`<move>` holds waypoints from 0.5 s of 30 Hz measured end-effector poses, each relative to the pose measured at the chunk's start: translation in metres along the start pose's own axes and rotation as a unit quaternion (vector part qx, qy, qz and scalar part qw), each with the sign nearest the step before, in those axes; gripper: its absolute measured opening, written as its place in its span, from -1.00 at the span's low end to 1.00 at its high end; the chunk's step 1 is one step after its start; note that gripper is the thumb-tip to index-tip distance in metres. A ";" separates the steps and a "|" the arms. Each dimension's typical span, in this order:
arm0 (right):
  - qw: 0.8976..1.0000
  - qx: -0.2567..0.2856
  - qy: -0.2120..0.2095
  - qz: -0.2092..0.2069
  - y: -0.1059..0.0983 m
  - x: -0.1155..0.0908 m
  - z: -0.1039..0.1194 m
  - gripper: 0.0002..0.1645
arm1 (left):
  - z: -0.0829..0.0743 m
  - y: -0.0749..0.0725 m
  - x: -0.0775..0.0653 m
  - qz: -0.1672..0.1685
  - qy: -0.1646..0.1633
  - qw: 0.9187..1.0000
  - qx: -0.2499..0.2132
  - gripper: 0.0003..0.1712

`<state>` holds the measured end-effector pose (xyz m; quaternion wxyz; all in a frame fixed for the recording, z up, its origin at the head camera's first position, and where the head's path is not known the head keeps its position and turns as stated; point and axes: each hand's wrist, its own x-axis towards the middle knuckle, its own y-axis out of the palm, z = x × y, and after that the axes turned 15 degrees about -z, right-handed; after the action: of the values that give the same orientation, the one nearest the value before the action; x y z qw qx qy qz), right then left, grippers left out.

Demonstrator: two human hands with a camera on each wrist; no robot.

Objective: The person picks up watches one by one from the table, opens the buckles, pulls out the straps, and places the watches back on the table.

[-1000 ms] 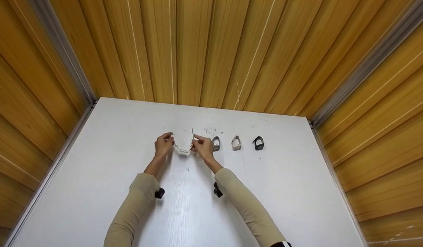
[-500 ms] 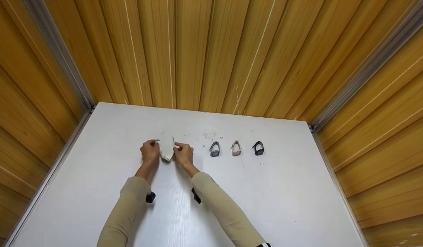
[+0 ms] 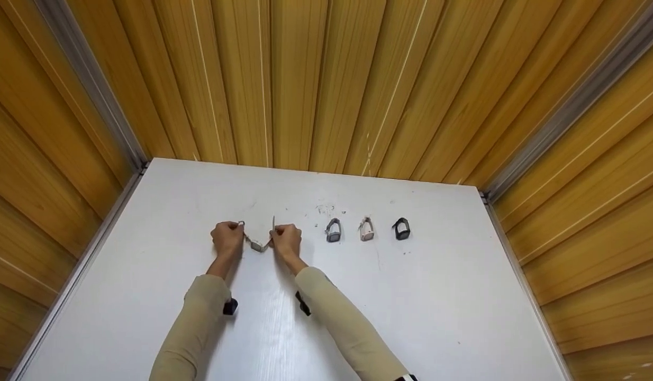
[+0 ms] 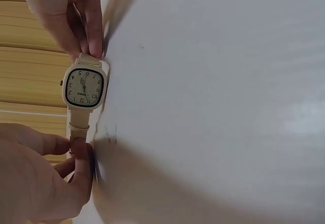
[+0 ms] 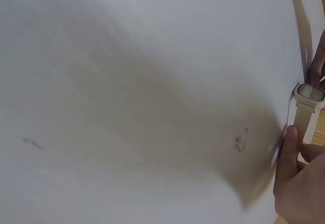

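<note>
A cream wristwatch with a rounded-square dial point(image 4: 85, 87) hangs between both hands above the white table, its strap spread into a V. My left hand point(image 3: 227, 236) pinches the strap end with the buckle, which pokes up past the fingertips. Opposite it, my right hand point(image 3: 287, 239) pinches the other strap between thumb and fingers, and the strap's tip sticks up above them. In the left wrist view the dial faces the camera. From the right wrist, the watch point(image 5: 310, 93) shows at the right edge, with the right fingers point(image 5: 290, 148) on its strap.
To the right stand three more watches in a row: a grey one point(image 3: 333, 230), a pale pink one point(image 3: 366, 229) and a black one point(image 3: 401, 229). Dark smudges mark the white table point(image 3: 437, 296). Wood-look panels point(image 3: 295, 84) rise behind it and at both sides.
Both hands have moved left with the watch, away from the grey one. The straps swung closer together half a second ago and now spread wider again.
</note>
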<state>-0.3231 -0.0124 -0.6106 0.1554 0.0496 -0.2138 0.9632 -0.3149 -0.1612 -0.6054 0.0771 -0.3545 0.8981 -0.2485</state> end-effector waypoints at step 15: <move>0.998 -0.051 -0.043 -0.011 -0.037 0.023 0.004 -0.77 | -0.014 0.003 -0.008 -0.050 0.003 0.997 -0.062 -0.73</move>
<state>-0.3331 0.0239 -0.5882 0.1589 0.0852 -0.2685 0.9462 -0.3152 -0.1488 -0.5952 0.0400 -0.4026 0.8930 -0.1971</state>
